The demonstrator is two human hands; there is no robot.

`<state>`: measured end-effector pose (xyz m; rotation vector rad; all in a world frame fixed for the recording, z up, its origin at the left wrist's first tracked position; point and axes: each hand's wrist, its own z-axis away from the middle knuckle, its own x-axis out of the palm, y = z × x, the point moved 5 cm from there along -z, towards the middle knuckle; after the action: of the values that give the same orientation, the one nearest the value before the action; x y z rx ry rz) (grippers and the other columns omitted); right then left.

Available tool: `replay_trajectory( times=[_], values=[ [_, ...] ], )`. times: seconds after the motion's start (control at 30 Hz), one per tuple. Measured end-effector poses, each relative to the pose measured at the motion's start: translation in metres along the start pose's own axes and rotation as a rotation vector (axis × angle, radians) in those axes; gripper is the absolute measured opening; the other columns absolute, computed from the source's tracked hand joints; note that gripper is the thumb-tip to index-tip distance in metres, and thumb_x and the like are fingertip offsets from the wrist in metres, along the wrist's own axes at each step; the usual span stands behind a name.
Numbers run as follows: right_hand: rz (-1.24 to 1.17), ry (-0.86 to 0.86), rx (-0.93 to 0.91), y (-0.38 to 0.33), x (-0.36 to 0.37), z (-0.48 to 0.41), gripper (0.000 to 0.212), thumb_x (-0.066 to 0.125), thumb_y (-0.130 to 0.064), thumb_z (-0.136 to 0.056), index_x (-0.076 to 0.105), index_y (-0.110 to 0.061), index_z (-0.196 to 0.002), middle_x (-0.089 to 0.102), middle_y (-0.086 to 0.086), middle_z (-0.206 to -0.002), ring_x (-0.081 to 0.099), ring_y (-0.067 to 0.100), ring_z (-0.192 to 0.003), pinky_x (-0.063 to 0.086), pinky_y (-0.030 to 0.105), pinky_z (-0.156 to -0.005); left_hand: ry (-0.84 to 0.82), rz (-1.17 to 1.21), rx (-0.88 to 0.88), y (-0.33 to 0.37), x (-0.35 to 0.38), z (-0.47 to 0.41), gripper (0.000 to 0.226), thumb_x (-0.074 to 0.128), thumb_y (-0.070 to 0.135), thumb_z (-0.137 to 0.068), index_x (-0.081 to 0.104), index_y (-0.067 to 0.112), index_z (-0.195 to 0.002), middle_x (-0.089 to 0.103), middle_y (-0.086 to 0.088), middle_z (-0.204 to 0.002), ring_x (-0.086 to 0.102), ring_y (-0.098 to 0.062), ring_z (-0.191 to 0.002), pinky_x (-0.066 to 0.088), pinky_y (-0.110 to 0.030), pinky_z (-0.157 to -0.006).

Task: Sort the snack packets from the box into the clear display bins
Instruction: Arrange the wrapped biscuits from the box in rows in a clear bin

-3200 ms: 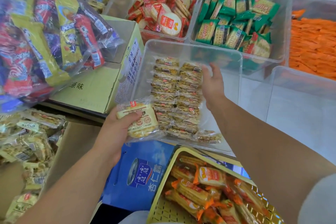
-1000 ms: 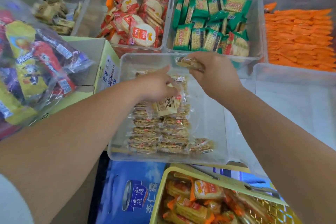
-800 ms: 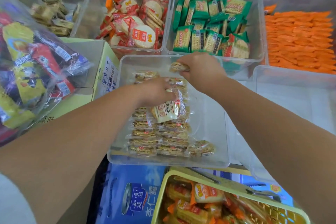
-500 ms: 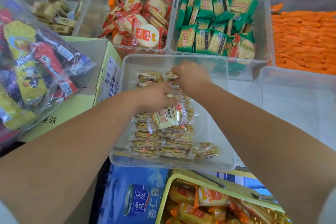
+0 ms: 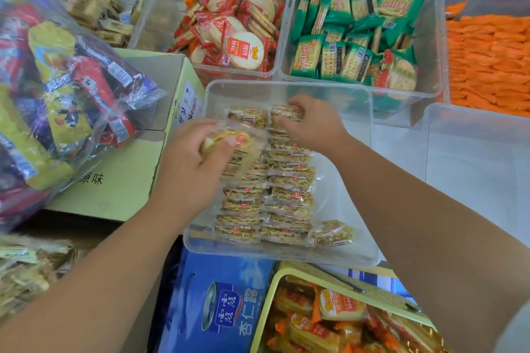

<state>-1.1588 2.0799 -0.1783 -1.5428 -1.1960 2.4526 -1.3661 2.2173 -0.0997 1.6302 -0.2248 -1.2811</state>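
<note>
A clear display bin (image 5: 347, 175) in front of me holds two neat rows of small clear-wrapped cracker packets (image 5: 286, 195). My left hand (image 5: 189, 169) grips a larger pale round-cracker packet (image 5: 238, 152) over the left row. My right hand (image 5: 312, 120) rests at the far end of the right row, its fingers on a small packet (image 5: 284, 112); whether they pinch it is hidden. One loose small packet (image 5: 332, 233) lies at the bin's near right corner.
Behind stand bins of red rice-cracker packets (image 5: 238, 26), green cracker packets (image 5: 355, 37) and orange packets (image 5: 490, 60). A green cardboard box (image 5: 120, 180) and a big bag of mixed snacks (image 5: 57, 89) sit left. A yellow basket (image 5: 338, 321) and blue carton (image 5: 218, 304) lie near.
My right hand has lowered from the bin's far rim onto the far end of the right row. My left hand has drawn back toward me, still holding the pale packet.
</note>
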Motion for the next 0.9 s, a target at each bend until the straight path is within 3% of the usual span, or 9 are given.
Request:
replay_trajectory(
  times=[0.07,0.13,0.23,0.33,0.43,0.57,0.7,0.8,0.9],
  values=[
    [-0.284,0.158,0.141,0.016,-0.004,0.009,0.053,0.063,-0.056,-0.090,0.066,-0.018,-0.126,0.070,-0.003,-0.115,0.064,0.017,-0.105,0.044,0.026,-0.083,0.162,0.073,-0.057,-0.013,-0.012,0.013,0.044,0.053,0.059,-0.088,0.071,0.025,-0.111,0.064,0.008,-0.120,0.058,-0.003,-0.114,0.048,-0.032,-0.102],
    [-0.430,0.246,0.306,0.030,0.000,0.014,0.055,0.064,-0.060,-0.087,0.068,-0.015,-0.119,0.070,-0.002,-0.108,0.065,0.019,-0.103,0.048,0.030,-0.083,0.198,0.123,-0.094,-0.020,-0.010,0.023,0.039,0.054,0.057,-0.089,0.070,0.030,-0.111,0.063,0.009,-0.124,0.057,-0.005,-0.118,0.047,-0.038,-0.106],
    [-0.580,0.161,0.511,0.039,0.015,0.015,0.079,0.064,-0.075,-0.077,0.066,-0.009,-0.119,0.066,0.016,-0.109,0.063,0.032,-0.101,0.052,0.044,-0.090,0.128,0.078,-0.097,-0.021,0.004,0.029,0.028,0.051,0.062,-0.088,0.065,0.047,-0.107,0.052,0.024,-0.140,0.042,0.010,-0.131,0.031,-0.019,-0.108],
    [-0.684,0.035,0.581,0.037,0.025,0.015,0.081,0.063,-0.085,-0.068,0.062,-0.011,-0.102,0.063,0.012,-0.106,0.058,0.019,-0.087,0.049,0.044,-0.083,0.081,0.070,-0.184,-0.031,0.015,0.033,0.013,0.054,0.060,-0.090,0.061,0.052,-0.097,0.036,0.018,-0.157,0.027,0.007,-0.140,0.019,-0.016,-0.109],
    [-0.647,-0.010,0.594,0.040,0.028,0.009,0.093,0.063,-0.087,-0.067,0.058,-0.012,-0.123,0.057,0.004,-0.112,0.056,0.024,-0.094,0.041,0.039,-0.079,0.068,0.087,-0.286,-0.045,0.020,0.035,0.005,0.060,0.046,-0.099,0.059,0.051,-0.098,0.030,0.008,-0.166,0.023,0.001,-0.145,0.020,-0.027,-0.115],
    [-0.549,0.006,0.569,0.049,0.031,-0.001,0.086,0.062,-0.085,-0.072,0.064,-0.006,-0.107,0.063,0.007,-0.097,0.059,0.022,-0.085,0.046,0.035,-0.066,0.076,0.168,-0.309,-0.053,0.024,0.035,0.034,0.062,0.043,-0.100,0.051,0.047,-0.132,0.036,0.002,-0.164,0.028,-0.006,-0.147,0.022,-0.034,-0.120],
    [-0.451,0.063,0.576,0.054,0.035,-0.009,0.086,0.062,-0.086,-0.069,0.069,-0.005,-0.095,0.071,0.011,-0.089,0.069,0.030,-0.086,0.059,0.046,-0.082,0.089,0.154,-0.304,-0.058,0.026,0.036,0.045,0.062,0.043,-0.100,0.058,0.025,-0.141,0.040,0.001,-0.161,0.029,-0.002,-0.140,0.023,-0.032,-0.118],
    [-0.373,0.092,0.598,0.054,0.033,-0.010,0.083,0.060,-0.088,-0.068,0.068,-0.009,-0.090,0.070,0.006,-0.082,0.067,0.027,-0.081,0.055,0.039,-0.070,0.087,0.160,-0.286,-0.055,0.026,0.035,0.029,0.062,0.046,-0.099,0.058,0.047,-0.128,0.042,0.007,-0.156,0.032,-0.005,-0.142,0.025,-0.038,-0.121],
    [-0.342,0.106,0.593,0.049,0.032,-0.009,0.080,0.058,-0.088,-0.069,0.067,-0.011,-0.087,0.068,0.004,-0.079,0.065,0.024,-0.076,0.040,0.030,-0.055,0.071,0.143,-0.295,-0.052,0.025,0.036,0.029,0.061,0.052,-0.096,0.049,0.058,-0.122,0.039,0.002,-0.162,0.032,-0.013,-0.149,0.024,-0.042,-0.123]
  ],
)
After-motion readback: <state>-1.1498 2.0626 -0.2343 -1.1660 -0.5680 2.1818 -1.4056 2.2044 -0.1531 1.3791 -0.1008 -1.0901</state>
